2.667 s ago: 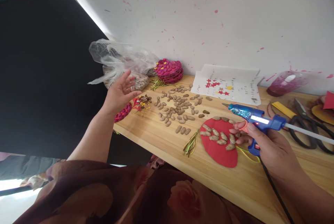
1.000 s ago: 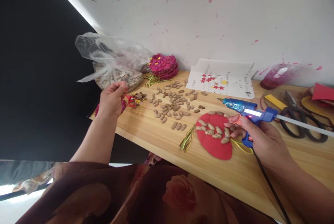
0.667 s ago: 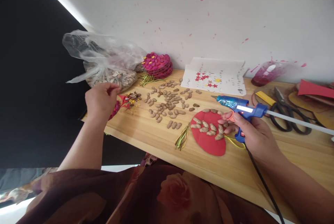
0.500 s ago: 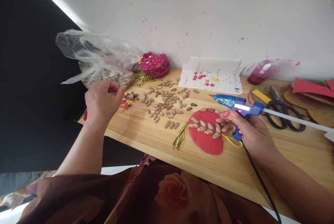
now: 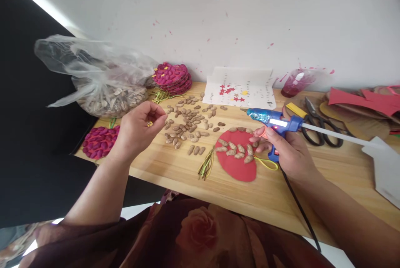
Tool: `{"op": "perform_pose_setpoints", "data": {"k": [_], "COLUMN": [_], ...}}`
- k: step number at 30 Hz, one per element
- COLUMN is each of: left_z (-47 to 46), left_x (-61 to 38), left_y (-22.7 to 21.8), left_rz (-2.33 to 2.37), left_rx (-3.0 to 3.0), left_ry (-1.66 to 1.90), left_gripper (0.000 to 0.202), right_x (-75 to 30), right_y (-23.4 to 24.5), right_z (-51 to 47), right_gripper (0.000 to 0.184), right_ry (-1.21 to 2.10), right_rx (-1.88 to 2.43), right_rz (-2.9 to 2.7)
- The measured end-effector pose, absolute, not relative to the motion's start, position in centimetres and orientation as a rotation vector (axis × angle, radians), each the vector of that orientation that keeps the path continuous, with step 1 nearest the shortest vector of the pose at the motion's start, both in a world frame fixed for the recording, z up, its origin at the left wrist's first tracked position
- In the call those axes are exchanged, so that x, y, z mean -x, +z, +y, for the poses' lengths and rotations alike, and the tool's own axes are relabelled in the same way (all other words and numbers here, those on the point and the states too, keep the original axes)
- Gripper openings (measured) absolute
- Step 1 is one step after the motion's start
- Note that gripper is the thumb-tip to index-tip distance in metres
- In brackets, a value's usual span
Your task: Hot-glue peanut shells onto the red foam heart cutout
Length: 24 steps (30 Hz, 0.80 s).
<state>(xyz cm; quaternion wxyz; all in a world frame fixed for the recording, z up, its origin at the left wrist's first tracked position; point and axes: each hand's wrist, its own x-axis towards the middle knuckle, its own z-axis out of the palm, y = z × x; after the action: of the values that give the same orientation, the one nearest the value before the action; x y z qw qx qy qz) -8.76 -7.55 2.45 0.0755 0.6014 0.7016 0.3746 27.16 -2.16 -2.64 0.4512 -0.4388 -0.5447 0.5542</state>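
Note:
My right hand (image 5: 290, 151) grips a blue glue gun (image 5: 268, 120) by its handle, a finger on the orange trigger and the nozzle pointing left. A white glue stick (image 5: 339, 134) runs out of its back. Beneath the nozzle side lies a red oval of felt or card (image 5: 237, 170) with rows of peanuts (image 5: 240, 148) on it. A yellow-green loop (image 5: 267, 164) and a tassel (image 5: 206, 164) stick out at its sides. My left hand (image 5: 139, 128) hovers left of the loose peanuts (image 5: 187, 122), thumb and fingertips pinched together; whatever they hold is hidden.
Behind my left hand sits a clear plastic bag (image 5: 109, 97) of peanut shells. A stack of magenta pieces (image 5: 171, 78) stands by the wall, another magenta piece (image 5: 98, 143) at left. Paper with stars (image 5: 240, 88), a stained cup (image 5: 296, 82) and scissors (image 5: 318, 122) line the back.
The view has turned slightly left. My left hand has moved right and a little nearer the loose peanuts, still pinched. My right hand keeps the glue gun over the red oval.

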Motion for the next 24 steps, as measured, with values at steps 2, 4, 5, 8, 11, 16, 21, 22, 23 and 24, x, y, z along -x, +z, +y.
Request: {"op": "perform_pose_setpoints", "data": {"k": [2, 4, 5, 8, 11, 16, 21, 22, 23, 24], "left_z": [-7.4, -7.3, -7.3, -7.4, -7.7, -8.4, -8.5, -8.4, -8.3, -8.2], "left_x": [9.2, 9.9, 10.3, 11.4, 12.8, 15.1, 16.0, 16.1, 16.2, 16.4], "left_y": [2.4, 2.6, 2.8, 3.6, 4.2, 4.4, 4.2, 4.1, 4.0, 3.9], "left_rz": [2.110, 2.112, 2.099, 2.126, 2.386, 2.658, 2.621, 2.608, 2.587, 2.561], "left_rx": [-1.761, -1.692, -1.654, -1.582, -1.613, -1.806, -1.618, -1.589, -1.555, -1.519], "left_ry": [1.163, 1.233, 1.281, 1.402, 1.345, 1.185, 1.445, 1.449, 1.455, 1.463], "left_gripper": [0.011, 0.010, 0.010, 0.010, 0.009, 0.018, 0.013, 0.014, 0.014, 0.015], "right_x": [-27.2, -27.2, -27.2, -26.9, -26.7, -26.9, -27.1, -27.1, -27.1, -27.1], "right_y": [-2.7, -2.7, -2.7, -2.4, -2.2, -2.6, -2.8, -2.7, -2.7, -2.6], "right_z": [-2.1, -2.1, -2.1, -2.1, -2.1, -1.9, -2.0, -2.0, -2.0, -2.0], "right_gripper": [0.026, 0.026, 0.027, 0.029, 0.031, 0.028, 0.028, 0.027, 0.027, 0.026], "right_ry": [1.369, 1.372, 1.372, 1.361, 1.346, 1.376, 1.375, 1.372, 1.368, 1.364], "right_rx": [1.095, 1.120, 1.133, 1.139, 1.131, 1.163, 1.160, 1.159, 1.159, 1.160], "right_rz": [-1.356, -1.353, -1.347, -1.334, -1.330, -1.326, -1.323, -1.323, -1.325, -1.327]}}
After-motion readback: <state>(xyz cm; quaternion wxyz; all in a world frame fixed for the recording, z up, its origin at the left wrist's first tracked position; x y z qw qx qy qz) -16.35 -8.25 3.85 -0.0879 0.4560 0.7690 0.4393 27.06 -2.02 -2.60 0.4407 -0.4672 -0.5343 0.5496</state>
